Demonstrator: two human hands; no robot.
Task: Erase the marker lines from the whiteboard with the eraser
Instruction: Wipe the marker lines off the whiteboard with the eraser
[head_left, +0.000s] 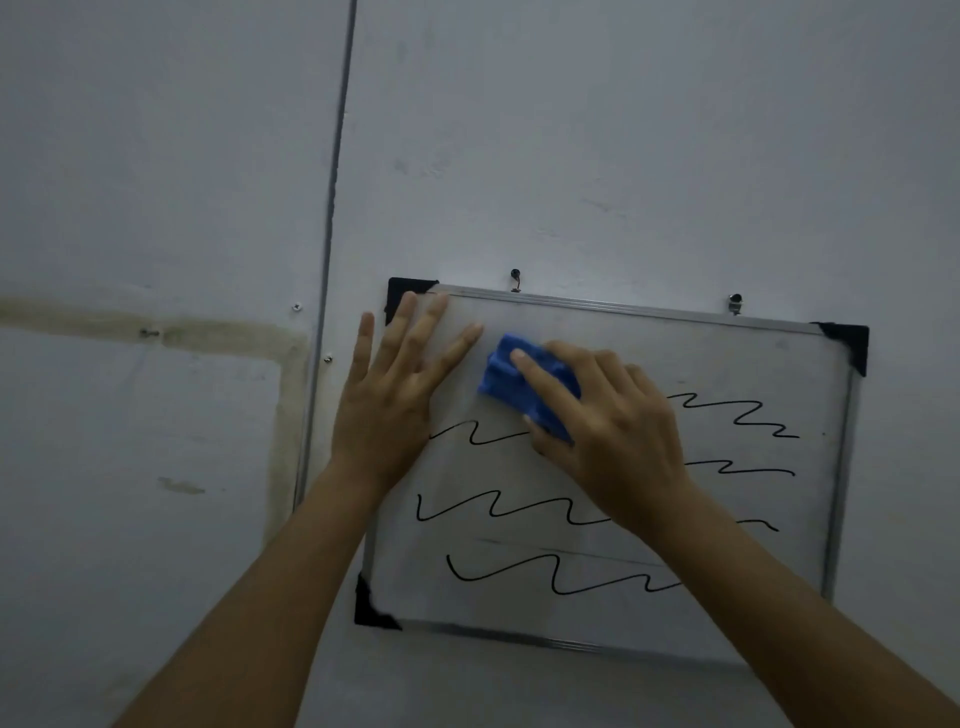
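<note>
Four wavy marker lines (519, 512) run sideways below and right of my right hand (608, 431), fingers clamping the blue eraser (506, 371) to the whiteboard (649, 343); my spread left hand (395, 395) steadies its edge.

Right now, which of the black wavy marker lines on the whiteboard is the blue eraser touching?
The topmost black wavy line: the blue eraser, held in the right hand, sits over its middle. The three lower lines lie clear below it.
</note>
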